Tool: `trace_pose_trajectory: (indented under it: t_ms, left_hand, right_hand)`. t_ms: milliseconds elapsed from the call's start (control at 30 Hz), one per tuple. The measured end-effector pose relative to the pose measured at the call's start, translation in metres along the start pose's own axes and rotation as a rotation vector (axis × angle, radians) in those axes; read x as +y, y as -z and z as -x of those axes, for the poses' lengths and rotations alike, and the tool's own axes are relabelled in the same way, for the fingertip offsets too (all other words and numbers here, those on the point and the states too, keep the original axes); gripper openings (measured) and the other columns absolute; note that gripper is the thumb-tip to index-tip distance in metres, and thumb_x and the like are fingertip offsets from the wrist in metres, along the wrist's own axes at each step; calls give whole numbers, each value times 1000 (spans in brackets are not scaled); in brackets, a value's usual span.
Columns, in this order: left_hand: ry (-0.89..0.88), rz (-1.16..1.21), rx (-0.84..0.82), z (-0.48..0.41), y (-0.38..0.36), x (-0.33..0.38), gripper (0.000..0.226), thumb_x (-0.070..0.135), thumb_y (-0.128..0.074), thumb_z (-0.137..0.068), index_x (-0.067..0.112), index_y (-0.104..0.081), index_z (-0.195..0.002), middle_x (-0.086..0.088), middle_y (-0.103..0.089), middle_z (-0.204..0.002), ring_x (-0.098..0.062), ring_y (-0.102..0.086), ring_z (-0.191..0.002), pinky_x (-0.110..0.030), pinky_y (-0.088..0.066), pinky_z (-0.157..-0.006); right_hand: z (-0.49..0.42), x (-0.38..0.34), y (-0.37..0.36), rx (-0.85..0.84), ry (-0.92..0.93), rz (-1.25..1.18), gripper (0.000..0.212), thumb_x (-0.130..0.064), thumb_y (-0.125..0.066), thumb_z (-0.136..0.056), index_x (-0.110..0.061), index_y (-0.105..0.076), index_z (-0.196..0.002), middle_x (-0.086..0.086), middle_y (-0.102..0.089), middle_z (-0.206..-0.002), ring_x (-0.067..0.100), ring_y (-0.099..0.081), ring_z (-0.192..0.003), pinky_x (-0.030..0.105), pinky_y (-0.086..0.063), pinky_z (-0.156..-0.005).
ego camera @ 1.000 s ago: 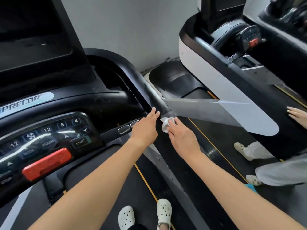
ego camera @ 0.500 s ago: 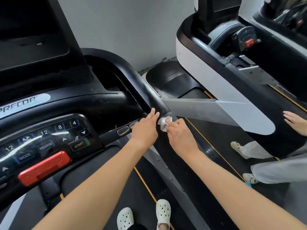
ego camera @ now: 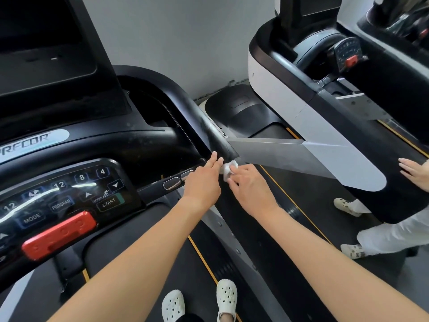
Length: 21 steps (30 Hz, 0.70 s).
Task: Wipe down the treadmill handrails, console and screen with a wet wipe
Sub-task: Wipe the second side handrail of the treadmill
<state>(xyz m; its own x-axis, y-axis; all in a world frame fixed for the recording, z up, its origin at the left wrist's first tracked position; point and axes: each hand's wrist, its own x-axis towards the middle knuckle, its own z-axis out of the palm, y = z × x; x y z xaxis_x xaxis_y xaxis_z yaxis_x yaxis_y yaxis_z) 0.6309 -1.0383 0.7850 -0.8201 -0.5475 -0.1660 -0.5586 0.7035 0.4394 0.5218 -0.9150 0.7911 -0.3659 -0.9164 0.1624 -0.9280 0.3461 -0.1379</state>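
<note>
— What lies nearest us, at the bottom of the frame?

— Our white clogs, bottom centre, beside the dark belt. From there we reach with both arms up toward the middle.

— And the hands?

— Our left hand lies released, its fingers straight and resting on the lower end of the black handrail, just right of two oval buttons. Our right hand is close beside it, fingertips pinching the wet wipe.

— Where exactly is the wipe?

— Just right of centre. It is a small white wad bunched between our two hands, held at the spot where the handrail meets its grey side panel. We cannot tell how much of it lies under the fingers.

— What fills the left of the frame?

— The console, lower left, with lit number keys, a START key and a red stop bar below them. Above it, upper left, we see the dark screen.

— Farther off?

— On the right stands a second treadmill, white and black. A second person's hand rests flat on its rail at the right edge, with pale trousers below. Behind everything, at the top centre, is a grey wall.
</note>
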Motion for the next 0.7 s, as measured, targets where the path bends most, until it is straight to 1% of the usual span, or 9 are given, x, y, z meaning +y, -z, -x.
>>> trace_pose_trajectory:
  t_ms: [67, 133, 200, 267, 333, 433, 500, 567, 700]
  left_hand:
    - [4, -20, 6, 1, 0, 2, 86, -1, -50, -89, 27, -19, -164, 13, 1, -173, -28, -56, -128, -41, -55, -90]
    - [8, -32, 23, 1, -1, 2, 86, -1, -50, -89, 28, -19, -164, 13, 1, -173, -28, -56, -127, -40, -53, -87]
    - [15, -39, 31, 0, -2, 3, 85, 0, -50, -91, 28, -19, -164, 13, 1, -173, -28, -57, -125, -38, -52, -85]
    - [16, -44, 34, 0, -2, 4, 84, 1, -51, -91, 28, -19, -164, 13, 0, -173, -28, -58, -124, -38, -52, -83]
    - [16, -44, 38, 1, -2, 5, 84, 1, -50, -90, 28, -20, -164, 13, -1, -173, -28, -58, -124, -39, -53, -85]
    - [29, -39, 39, 2, -2, 6, 84, 0, -49, -90, 27, -20, -164, 12, -2, -173, -28, -56, -127, -40, -52, -92]
    - [36, -44, 41, 1, -4, 6, 85, 0, -49, -89, 27, -19, -164, 11, -1, -173, -28, -55, -128, -41, -53, -92]
    - [39, -67, 48, 1, -5, 7, 86, 1, -49, -89, 27, -17, -164, 10, 0, -173, -27, -57, -124, -41, -54, -90]
    - [49, -88, 56, 0, -9, 9, 85, 2, -50, -90, 27, -17, -164, 10, 0, -173, -26, -58, -121, -36, -50, -84]
  right_hand:
    - [12, 7, 5, 42, -11, -38, 17, -17, -65, -98, -9, -79, -103, 3, -75, -104, 18, -60, -94, 29, -55, -84]
    - [8, 16, 6, 66, -69, -59, 14, -15, -66, -98, -10, -79, -96, 2, -73, -90, 15, -57, -85, 33, -57, -78]
    - [-6, 18, 6, 91, -167, -108, 18, -15, -63, -100, -11, -77, -90, -2, -67, -84, 15, -55, -80, 36, -55, -76]
    - [-20, 15, 5, 134, -292, -215, 16, -13, -60, -102, -14, -75, -96, -4, -64, -87, 16, -55, -80, 35, -54, -76]
    - [-25, 8, 4, 170, -357, -279, 14, -13, -57, -104, -13, -71, -108, 4, -67, -90, 21, -60, -81, 39, -57, -77]
    - [-12, 6, 6, 180, -223, -272, 23, -5, -60, -100, -14, -67, -121, 5, -68, -96, 21, -61, -84, 34, -54, -76]
    - [3, 12, 9, 142, -88, -230, 29, 0, -66, -95, -16, -69, -119, 1, -69, -98, 19, -59, -85, 32, -54, -77]
    - [12, 22, 7, 106, 4, -176, 31, 5, -74, -87, -12, -74, -112, 3, -72, -105, 21, -63, -89, 35, -59, -82]
    - [-11, 31, 4, 109, -16, -198, 31, 3, -68, -91, -11, -75, -118, 4, -75, -111, 22, -67, -96, 36, -58, -90]
